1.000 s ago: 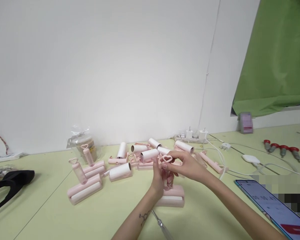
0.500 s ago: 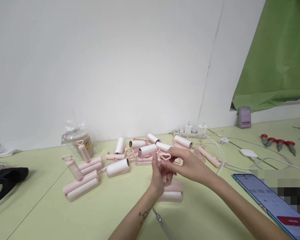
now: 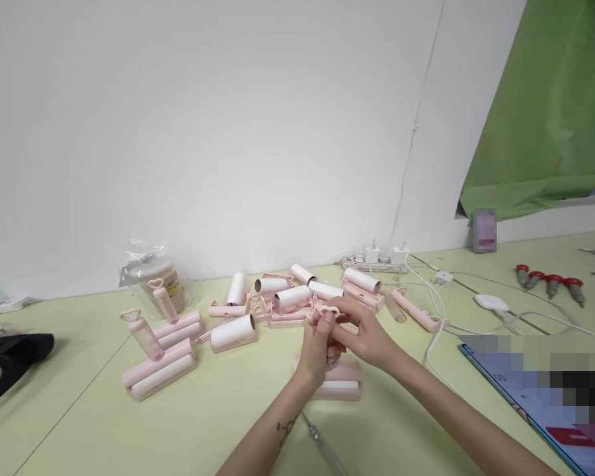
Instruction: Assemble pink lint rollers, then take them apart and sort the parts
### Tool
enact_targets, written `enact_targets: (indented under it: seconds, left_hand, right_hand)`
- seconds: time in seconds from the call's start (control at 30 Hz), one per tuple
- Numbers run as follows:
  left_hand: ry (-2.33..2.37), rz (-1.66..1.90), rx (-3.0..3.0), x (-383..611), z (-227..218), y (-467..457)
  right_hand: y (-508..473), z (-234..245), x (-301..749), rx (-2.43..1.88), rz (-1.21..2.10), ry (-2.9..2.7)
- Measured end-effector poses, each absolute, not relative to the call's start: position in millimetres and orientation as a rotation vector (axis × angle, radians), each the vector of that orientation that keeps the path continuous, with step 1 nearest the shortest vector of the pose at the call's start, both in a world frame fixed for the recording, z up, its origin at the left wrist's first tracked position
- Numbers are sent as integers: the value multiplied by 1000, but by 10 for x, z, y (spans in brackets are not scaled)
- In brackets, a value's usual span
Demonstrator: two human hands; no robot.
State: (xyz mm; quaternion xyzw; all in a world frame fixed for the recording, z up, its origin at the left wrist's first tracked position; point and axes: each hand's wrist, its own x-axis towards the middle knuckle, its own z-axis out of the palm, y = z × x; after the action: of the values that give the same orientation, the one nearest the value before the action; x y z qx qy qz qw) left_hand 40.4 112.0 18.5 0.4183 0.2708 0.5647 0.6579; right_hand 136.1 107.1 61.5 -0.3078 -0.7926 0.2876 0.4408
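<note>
My left hand (image 3: 317, 349) is wrapped around the handle of a pink lint roller. Its roller head (image 3: 344, 383), pink with a white roll, is low above or on the table, partly behind that hand. My right hand (image 3: 369, 330) is closed at the top of the handle, its fingers pinching a pink heart-shaped loop (image 3: 330, 309). Both hands touch there, and the fingers hide most of the handle. Just below lies a screwdriver (image 3: 322, 446) with a clear handle, partly behind my left forearm.
Two lint rollers (image 3: 161, 370) with upright heart-topped handles stand at left. Behind my hands lie several white paper rolls (image 3: 233, 332) and pink holders (image 3: 416, 311). A bagged tub (image 3: 161, 277), black object (image 3: 27, 347), power strip (image 3: 350, 264), cables, red-topped bits (image 3: 554, 285) and phone (image 3: 520, 403) surround them.
My right hand has moved slightly left and closed in on the heart-shaped loop, which now sits lower between the fingers. My left hand keeps its hold and has barely moved.
</note>
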Motion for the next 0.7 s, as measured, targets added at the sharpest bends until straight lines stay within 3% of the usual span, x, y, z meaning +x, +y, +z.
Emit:
enact_targets:
  seconds: [0.33,0.6,0.7]
  left_hand:
    - [514,1276,998,379,127,1133]
    - [498,1512,1060,-410,837,725]
    - [684,1582,1086,-1002,863,397]
  right_hand:
    - [1140,590,1424,-812,957,-2011]
    - [1123,857,1721,-819,976,-1733]
    - [1139,840,1720,-889,949,-1840]
